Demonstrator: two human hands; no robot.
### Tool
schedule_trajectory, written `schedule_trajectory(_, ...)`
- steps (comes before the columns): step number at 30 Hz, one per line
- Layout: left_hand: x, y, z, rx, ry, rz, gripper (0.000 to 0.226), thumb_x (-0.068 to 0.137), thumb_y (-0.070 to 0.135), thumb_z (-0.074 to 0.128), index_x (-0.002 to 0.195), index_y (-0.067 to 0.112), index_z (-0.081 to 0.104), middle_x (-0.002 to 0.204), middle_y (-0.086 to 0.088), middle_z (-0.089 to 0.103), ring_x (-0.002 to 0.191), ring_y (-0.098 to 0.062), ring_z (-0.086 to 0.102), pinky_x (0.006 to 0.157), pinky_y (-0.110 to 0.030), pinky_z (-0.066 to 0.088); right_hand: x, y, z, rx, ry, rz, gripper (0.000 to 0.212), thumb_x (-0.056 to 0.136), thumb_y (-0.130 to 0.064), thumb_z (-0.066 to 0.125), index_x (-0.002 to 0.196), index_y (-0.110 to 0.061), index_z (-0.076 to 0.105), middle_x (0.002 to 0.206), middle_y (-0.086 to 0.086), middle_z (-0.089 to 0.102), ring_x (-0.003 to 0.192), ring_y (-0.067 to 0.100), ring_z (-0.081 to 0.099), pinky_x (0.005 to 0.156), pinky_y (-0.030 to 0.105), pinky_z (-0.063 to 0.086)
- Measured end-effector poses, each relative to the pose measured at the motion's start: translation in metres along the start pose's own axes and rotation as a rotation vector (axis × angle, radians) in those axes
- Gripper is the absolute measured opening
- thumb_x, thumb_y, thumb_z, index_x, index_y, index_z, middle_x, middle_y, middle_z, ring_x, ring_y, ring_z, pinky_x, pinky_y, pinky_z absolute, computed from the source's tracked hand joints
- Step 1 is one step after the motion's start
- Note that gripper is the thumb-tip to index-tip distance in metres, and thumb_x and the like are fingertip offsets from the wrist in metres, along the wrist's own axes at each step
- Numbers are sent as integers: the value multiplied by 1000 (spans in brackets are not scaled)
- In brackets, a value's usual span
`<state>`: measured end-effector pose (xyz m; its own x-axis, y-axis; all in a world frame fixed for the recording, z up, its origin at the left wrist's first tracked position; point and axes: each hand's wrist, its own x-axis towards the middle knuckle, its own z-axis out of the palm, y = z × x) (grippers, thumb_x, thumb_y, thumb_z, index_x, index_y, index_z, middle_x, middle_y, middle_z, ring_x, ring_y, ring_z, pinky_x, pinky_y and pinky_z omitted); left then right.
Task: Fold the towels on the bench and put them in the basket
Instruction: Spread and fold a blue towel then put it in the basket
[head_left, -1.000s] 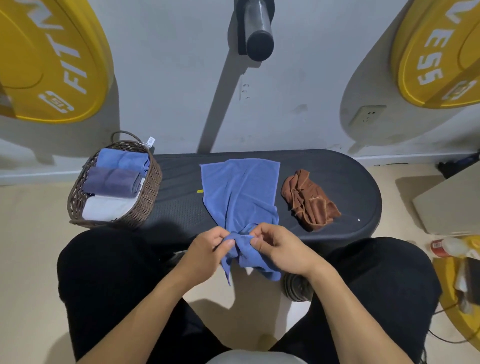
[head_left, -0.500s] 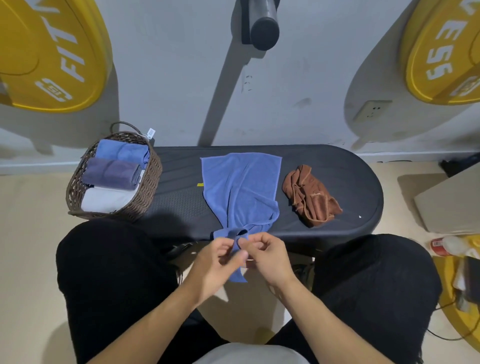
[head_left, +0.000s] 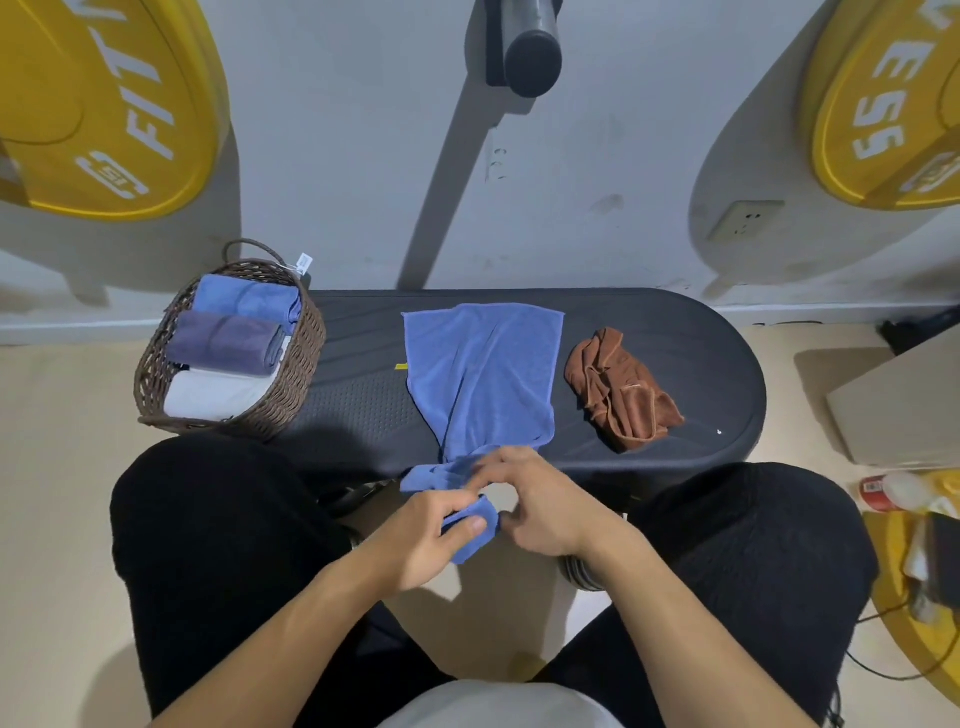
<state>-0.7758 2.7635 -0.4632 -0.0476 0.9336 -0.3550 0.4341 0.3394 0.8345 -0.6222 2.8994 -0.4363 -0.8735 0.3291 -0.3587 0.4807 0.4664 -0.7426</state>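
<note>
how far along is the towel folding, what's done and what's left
Done: three folded towels, blue, dark purple and white, lie in the brown wicker basket.
In hand: the left hand grips the near edge of the spread blue towel that hangs off the black padded bench; the right hand works beside it.
Left: fold and basket it, then the crumpled brown towel.

Yellow weight plates (head_left: 104, 104) cut off by both upper corners; right hand (head_left: 540, 504) fingertips blurred
</note>
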Motion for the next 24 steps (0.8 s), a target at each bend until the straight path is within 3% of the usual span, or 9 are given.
schedule_trajectory(2, -2, -4, -1, 41, 11, -16, 20, 98, 34, 49, 86, 23, 62, 68, 11, 51, 63, -6, 45, 64, -24, 41, -2, 2, -1, -117, 36, 53, 17, 80, -21, 68, 95, -28, 72, 110, -17, 58, 114, 10, 47, 98, 32, 43)
schedule_trajectory(4, -4, -3, -1, 71, 27, 6, 17, 98, 31, 51, 89, 33, 65, 74, 10, 59, 66, -5, 51, 63, -17, 40, -7, 5, -4, -142, 29, 86, 8, 76, -30, 71, 83, -26, 72, 102, -17, 56, 107, 10, 48, 93, 29, 45)
schedule_trajectory(6, -5, -2, -3, 92, 32, -10, 17, 97, 35, 55, 82, 34, 63, 68, 8, 56, 60, -5, 47, 59, -17, 37, -14, 4, -8, -139, 33, 73, 8, 71, -32, 70, 77, -27, 71, 112, -18, 56, 119, 3, 44, 98, 21, 40)
schedule_trajectory(8, -5, -3, -7, 101, 24, -40, 32, 95, 38, 58, 69, 21, 53, 60, 4, 42, 56, -6, 35, 56, -21, 28, -21, -2, -12, -81, 56, 33, 4, 68, -28, 68, 69, -24, 67, 121, -18, 60, 131, -6, 37, 104, 13, 33)
schedule_trajectory(10, -5, -2, -12, 109, 32, -51, 46, 96, 38, 58, 60, 20, 36, 56, 9, 33, 56, -8, 29, 54, -24, 24, -30, -7, -15, 21, 54, 2, 6, 66, -22, 63, 62, -21, 59, 106, -9, 70, 126, 3, 52, 99, 22, 44)
schedule_trajectory(12, -7, 1, -16, 115, 46, -47, 49, 98, 39, 55, 59, 24, 29, 54, 10, 32, 55, -8, 29, 54, -23, 26, -38, -10, -20, 91, 39, 27, 9, 65, -24, 57, 60, -18, 53, 75, 4, 66, 85, 15, 67, 70, 37, 50)
schedule_trajectory(14, -9, 4, -19, 111, 44, -47, 49, 99, 38, 54, 60, 24, 27, 55, 10, 32, 56, -8, 28, 54, -22, 27, -41, -12, -23, 82, 42, 63, 11, 65, -28, 55, 60, -19, 50, 62, 8, 57, 56, 10, 49, 54, 33, 37)
schedule_trajectory(19, -15, 9, -32, 136, 43, -59, 45, 101, 38, 50, 65, 19, 29, 60, 9, 26, 55, -7, 25, 52, -21, 25, -40, -8, -30, 12, 44, 70, 18, 75, -33, 66, 69, -23, 52, 65, 3, 60, 52, 8, 47, 52, 28, 39)
schedule_trajectory(24, -1, 24, -43, -33, 197, -21, 44, 102, 35, 47, 70, 7, 36, 65, 7, 30, 59, -7, 27, 56, -21, 27, -37, 3, -56, 125, 84, 112, 31, 86, -47, 71, 70, -23, 59, 62, -8, 55, 55, 5, 48, 56, 26, 41)
